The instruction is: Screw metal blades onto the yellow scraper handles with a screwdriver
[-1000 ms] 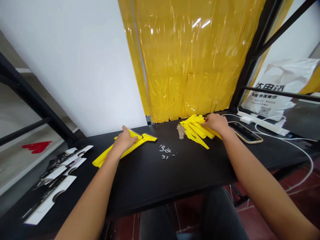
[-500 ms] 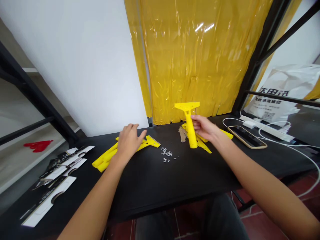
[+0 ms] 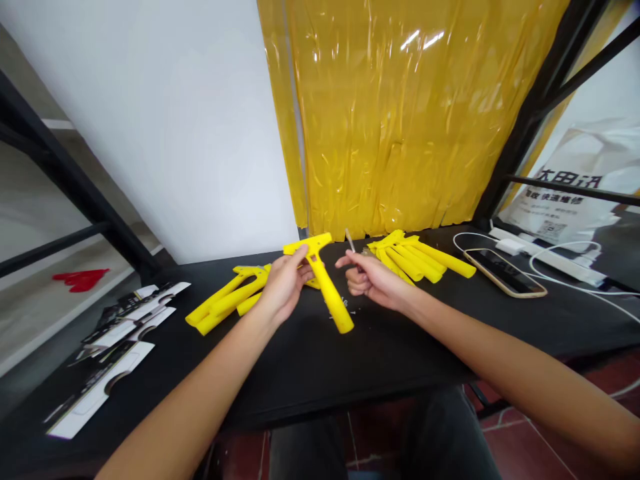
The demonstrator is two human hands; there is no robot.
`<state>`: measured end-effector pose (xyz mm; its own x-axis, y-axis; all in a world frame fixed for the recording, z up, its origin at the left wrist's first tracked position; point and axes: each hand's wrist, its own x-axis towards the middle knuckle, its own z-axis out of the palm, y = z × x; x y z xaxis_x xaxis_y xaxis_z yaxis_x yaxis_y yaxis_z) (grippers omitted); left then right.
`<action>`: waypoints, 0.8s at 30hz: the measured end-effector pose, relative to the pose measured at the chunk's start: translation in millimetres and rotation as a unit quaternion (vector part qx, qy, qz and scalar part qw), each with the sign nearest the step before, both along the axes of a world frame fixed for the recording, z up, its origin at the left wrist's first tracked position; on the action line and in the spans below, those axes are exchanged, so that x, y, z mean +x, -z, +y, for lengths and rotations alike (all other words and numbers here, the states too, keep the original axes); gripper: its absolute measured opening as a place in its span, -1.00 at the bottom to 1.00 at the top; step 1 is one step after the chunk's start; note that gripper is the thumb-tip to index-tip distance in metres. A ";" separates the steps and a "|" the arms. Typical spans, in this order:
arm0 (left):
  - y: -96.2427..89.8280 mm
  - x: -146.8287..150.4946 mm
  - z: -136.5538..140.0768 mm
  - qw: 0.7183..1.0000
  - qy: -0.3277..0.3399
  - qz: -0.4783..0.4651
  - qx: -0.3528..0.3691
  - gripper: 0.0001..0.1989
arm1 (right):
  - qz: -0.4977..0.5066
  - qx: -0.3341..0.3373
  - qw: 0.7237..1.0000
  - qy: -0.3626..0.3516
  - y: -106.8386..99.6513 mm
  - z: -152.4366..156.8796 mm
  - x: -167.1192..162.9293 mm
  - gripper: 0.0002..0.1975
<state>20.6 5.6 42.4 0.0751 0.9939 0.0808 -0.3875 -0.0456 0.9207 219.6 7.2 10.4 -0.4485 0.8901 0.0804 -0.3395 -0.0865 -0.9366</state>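
My left hand point(image 3: 286, 285) is closed around the head of a yellow scraper point(image 3: 327, 287), whose T-shaped head points up and whose handle slants down to the right. Just right of it, my right hand point(image 3: 373, 277) pinches a thin, light strip point(image 3: 350, 240) that looks like a scraper blade, held upright. Small silver screws point(image 3: 345, 302) lie on the table, partly hidden by the held scraper. Several yellow scrapers point(image 3: 230, 300) lie beside my left forearm. Another pile of yellow scrapers point(image 3: 415, 259) rests behind my right hand.
Black and white cardboard sleeves point(image 3: 115, 373) are stacked on the black table point(image 3: 310, 380) at left. A phone point(image 3: 505, 272), white cables and a power strip point(image 3: 550, 257) lie at right. A white plastic bag point(image 3: 560, 180) stands behind them. Black frame bars rise on both sides.
The scraper has passed from my right hand to my left, which has left the left-hand pile. My right hand has moved left and now pinches the thin strip.
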 end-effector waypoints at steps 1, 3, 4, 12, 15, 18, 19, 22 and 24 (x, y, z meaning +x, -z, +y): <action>-3.1 -4.4 3.1 0.999 -0.007 -0.016 -0.029 -0.82 | -0.013 0.028 0.998 0.054 -1.0 5.7 8.0 -0.67; -8.8 -13.2 8.6 0.994 -0.003 -0.025 -0.104 -0.76 | -0.087 0.112 0.976 0.163 -4.2 18.2 27.8 -0.66; -10.7 -17.1 10.8 0.991 -0.005 -0.022 -0.129 -0.74 | -0.155 0.155 0.953 0.211 -6.4 24.4 38.0 -0.65; -4.1 -25.0 14.9 0.991 0.044 0.060 -0.113 -0.74 | -0.748 0.213 0.601 0.185 -21.1 49.1 53.3 -0.46; -2.0 -24.1 13.7 0.991 0.042 0.086 -0.095 -0.76 | -0.798 0.205 0.539 0.175 -17.2 48.3 42.6 -0.46; -0.3 -22.7 11.9 0.988 0.051 0.113 -0.088 -0.73 | -0.797 0.211 0.538 0.175 -12.2 44.7 40.2 -0.58; 0.5 -21.8 11.5 0.988 0.051 0.122 -0.086 -0.72 | -0.795 0.213 0.540 0.177 -10.8 43.2 40.7 -0.62; 3.6 -18.8 10.8 0.989 0.031 0.131 -0.068 -0.73 | -0.786 0.225 0.545 0.188 -7.5 39.6 42.8 -0.69; 5.3 -17.4 11.0 0.990 0.018 0.124 -0.058 -0.75 | -0.781 0.232 0.546 0.196 -6.1 39.3 44.6 -0.72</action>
<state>3.3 16.6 37.1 0.1137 0.9918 -0.0587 -0.1481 0.0754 0.9861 264.2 46.5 16.5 -0.0744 0.9887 0.1305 0.9972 0.0751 -0.0007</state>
